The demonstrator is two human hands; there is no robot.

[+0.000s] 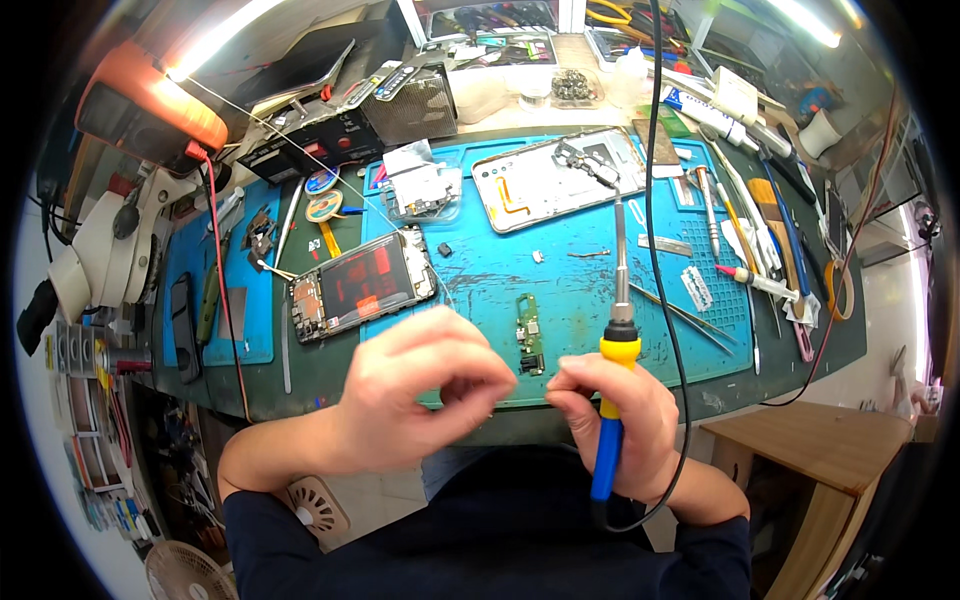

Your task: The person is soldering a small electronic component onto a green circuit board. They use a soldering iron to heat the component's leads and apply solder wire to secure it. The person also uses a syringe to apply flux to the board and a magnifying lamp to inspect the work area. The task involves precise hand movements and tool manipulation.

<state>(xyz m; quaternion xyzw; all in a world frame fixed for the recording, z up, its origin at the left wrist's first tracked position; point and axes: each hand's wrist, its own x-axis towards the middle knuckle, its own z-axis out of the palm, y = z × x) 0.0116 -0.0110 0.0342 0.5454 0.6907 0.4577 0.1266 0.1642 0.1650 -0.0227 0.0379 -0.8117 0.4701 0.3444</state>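
Note:
My right hand (640, 420) is wrapped round the blue and yellow handle of a soldering iron (612, 400), whose metal shaft points up and away from me. Thumb and forefinger of that hand meet beside the handle. My left hand (415, 385) is closed in a pinch to its left; whatever its fingertips hold, if anything, is too small to make out. Just beyond the gap between both hands, a small green circuit board (529, 335) lies on the blue mat (480, 290). An opened phone (365, 283) rests behind my left hand.
A silver phone housing (540, 185) lies at the mat's far side, by a clear box of parts (425, 190). Tweezers (690, 318), a syringe (765, 282) and a brush (768, 200) lie right. The iron's black cable (655, 200) hangs across the view. An orange multimeter (150, 105) stands far left.

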